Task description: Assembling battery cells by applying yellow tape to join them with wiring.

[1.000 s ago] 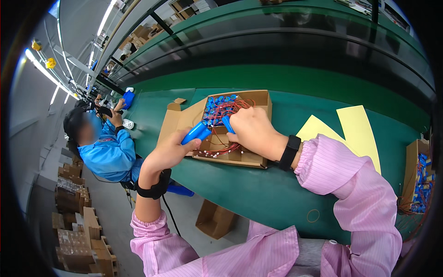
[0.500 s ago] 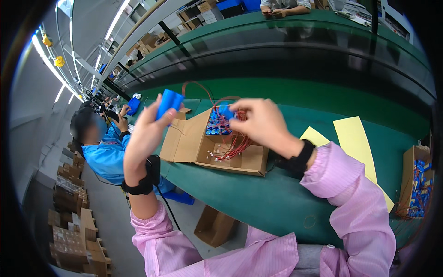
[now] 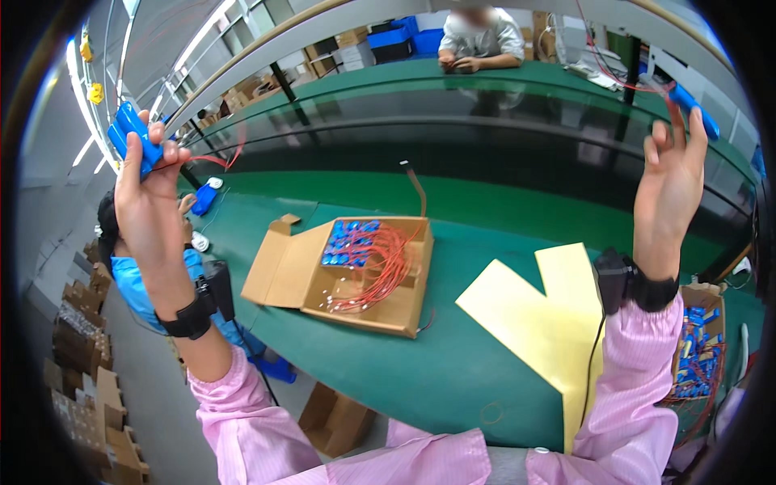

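Note:
Raised at the far left, my left hand [image 3: 149, 206] is closed around a blue-wrapped battery pack [image 3: 133, 136] of cylindrical cells, with a red wire trailing from it. High at the far right, my right hand [image 3: 669, 190] pinches another blue battery pack [image 3: 698, 113] at its fingertips; a thin red lead runs up from that one. Between and below the hands, an open cardboard box [image 3: 279, 267] lies on the bench. In its far left part stand several blue battery packs [image 3: 343, 242] in rows, their red wires [image 3: 390, 271] looping to the right with small white connectors.
Yellow sheets [image 3: 525, 327] lie on the green bench [image 3: 453, 380] beside my right forearm. A second cardboard box [image 3: 702, 297] at the right is filled with blue packs. A person in blue [image 3: 133, 283] works at the left; another person [image 3: 493, 40] sits across. A box [image 3: 333, 420] stands below the bench edge.
My hands have moved up and far apart. The right hand has left the cardboard box, carrying its blue battery pack up to the right. The view has shifted, showing more of the far side.

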Tool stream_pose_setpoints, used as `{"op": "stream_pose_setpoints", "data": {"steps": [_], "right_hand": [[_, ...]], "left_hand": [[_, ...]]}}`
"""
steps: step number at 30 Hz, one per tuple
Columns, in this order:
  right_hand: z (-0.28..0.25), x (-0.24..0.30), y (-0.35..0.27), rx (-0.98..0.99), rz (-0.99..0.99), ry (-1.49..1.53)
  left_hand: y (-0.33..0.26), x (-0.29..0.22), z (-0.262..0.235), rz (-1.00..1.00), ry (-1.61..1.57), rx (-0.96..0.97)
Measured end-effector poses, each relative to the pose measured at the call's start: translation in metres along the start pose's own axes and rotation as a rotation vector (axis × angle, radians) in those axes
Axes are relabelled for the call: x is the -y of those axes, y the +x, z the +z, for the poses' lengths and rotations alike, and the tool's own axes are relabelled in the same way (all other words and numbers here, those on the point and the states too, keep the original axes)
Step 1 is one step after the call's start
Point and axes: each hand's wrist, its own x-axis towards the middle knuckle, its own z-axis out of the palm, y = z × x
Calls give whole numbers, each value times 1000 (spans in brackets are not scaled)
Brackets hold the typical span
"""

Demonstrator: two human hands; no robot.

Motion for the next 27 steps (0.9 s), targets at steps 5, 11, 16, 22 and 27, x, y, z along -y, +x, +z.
{"op": "stream_pose_setpoints", "data": {"steps": [5, 11, 16, 22, 27], "right_hand": [[-71, 31, 24, -81, -2, -118], [-107, 57, 18, -165, -183, -429], [-58, 52, -23, 366, -105, -643], [-33, 32, -49, 808, -298, -863], [-39, 21, -52, 885, -364, -1018]], "left_hand": [[-5, 14, 27, -202, 112, 45], [-12, 58, 57, -513, 51, 96], [-60, 94, 144, -801, -294, 415], [-97, 103, 212, -934, -401, 581], [-113, 110, 237, -892, -356, 556]]}}
